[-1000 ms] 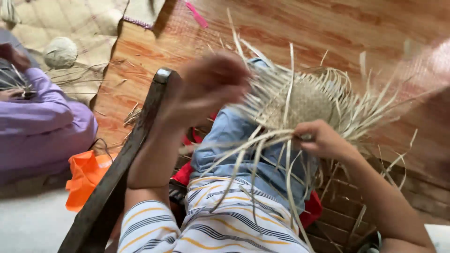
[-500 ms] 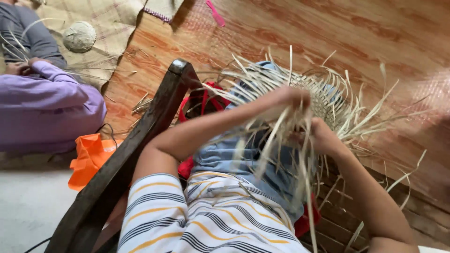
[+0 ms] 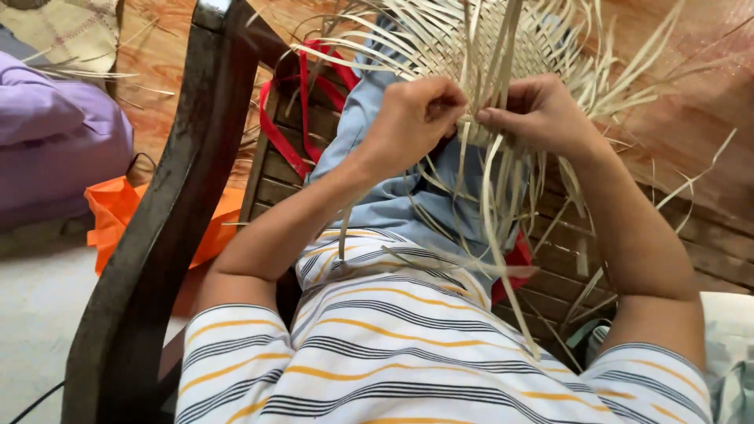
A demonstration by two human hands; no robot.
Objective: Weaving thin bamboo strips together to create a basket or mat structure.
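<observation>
Over the lap, just above the light-blue trousers point(image 3: 393, 200), we find the woven straw piece point(image 3: 471, 47) held up by both hands. The left hand point(image 3: 412, 118) has its grip clamped on a bunch of strands at the near edge of the weave; the right hand point(image 3: 538, 110) has its grip pinched together on strands just beside it, knuckle almost to knuckle. Both hands touch the work.

In our judgement, the step in hand is interlacing loose strips at the edge. To do it well, we advise keeping 1 hand firm on the finished weave while the other leads a single strip over and under, pulling it snug without creasing it, and keeping the hanging strands point(image 3: 503, 235) parted so that none is caught by mistake.

The piece is pale, cream to light tan, made of flat narrow strips. Its centre is closely plaited; its rim is unfinished, with many free ends fanning outward and a long fringe drooping over the trousers and the striped shirt point(image 3: 408, 345). The strips look dry, springy and easily kinked.

Also noted: a dark wooden chair arm point(image 3: 169, 212) at the left, red straps point(image 3: 298, 118) on the slatted seat, an orange bag point(image 3: 114, 212) on the floor, and another person's purple sleeve point(image 3: 55, 133) nearby.
</observation>
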